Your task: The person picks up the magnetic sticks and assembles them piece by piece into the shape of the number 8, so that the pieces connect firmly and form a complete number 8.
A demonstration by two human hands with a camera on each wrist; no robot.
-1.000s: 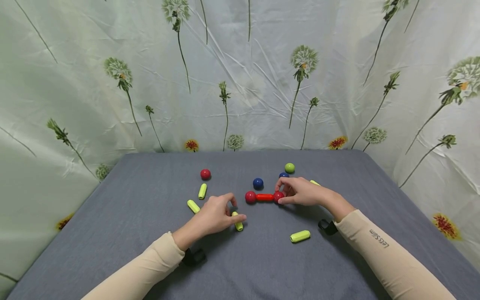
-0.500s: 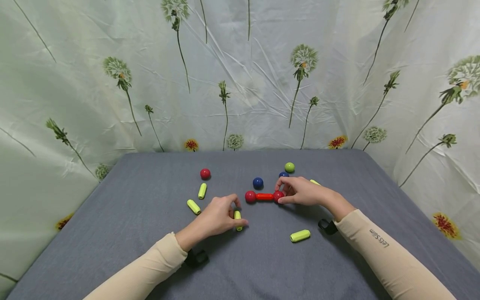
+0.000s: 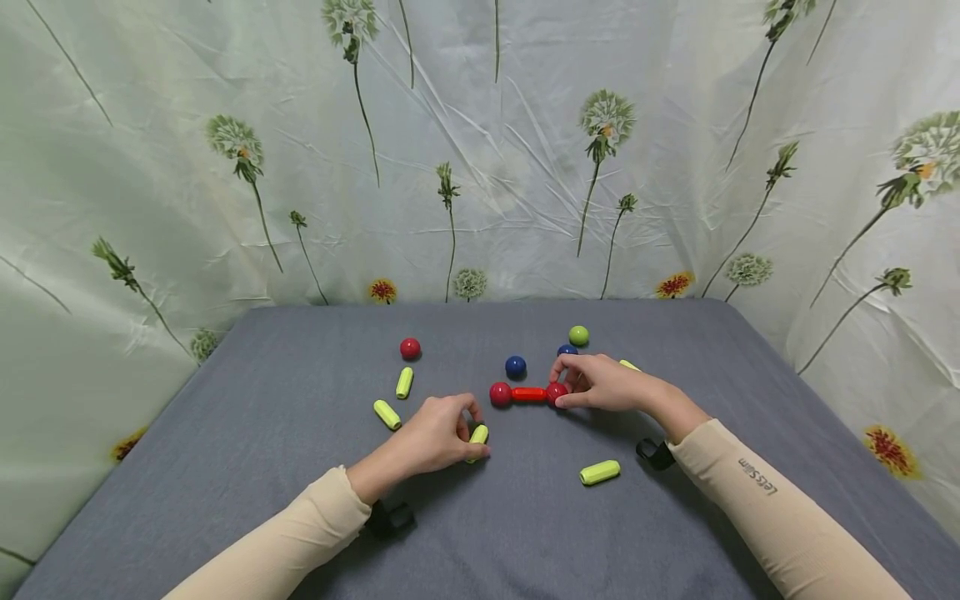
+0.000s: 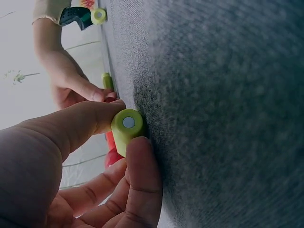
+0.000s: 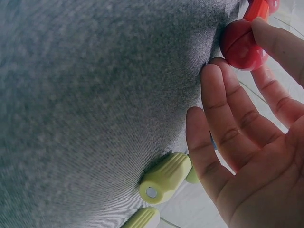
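My left hand (image 3: 427, 435) pinches a yellow-green magnetic rod (image 3: 478, 434) between thumb and fingertips, low over the table. The left wrist view shows a round silvery disc in the end of this rod (image 4: 124, 135). My right hand (image 3: 611, 383) holds the right-hand red ball (image 5: 243, 47) between thumb and a finger, its other fingers spread loosely beside it. That ball sits on one end of a red rod (image 3: 529, 395); a second red ball (image 3: 501, 394) sits on the other end, and the three lie in a line on the cloth.
On the grey cloth (image 3: 300, 500) lie more yellow-green rods: two at the left (image 3: 387, 414), one in front (image 3: 600, 472), one partly behind my right hand. Farther back are a red ball (image 3: 410, 348), two blue balls (image 3: 515, 367) and a green ball (image 3: 578, 335). A flowered curtain (image 3: 495, 208) hangs behind.
My left thumb and fingers have closed on the yellow-green rod, which has turned slightly, its far end now pointing more to the right. The right hand and the red pieces have stayed put.
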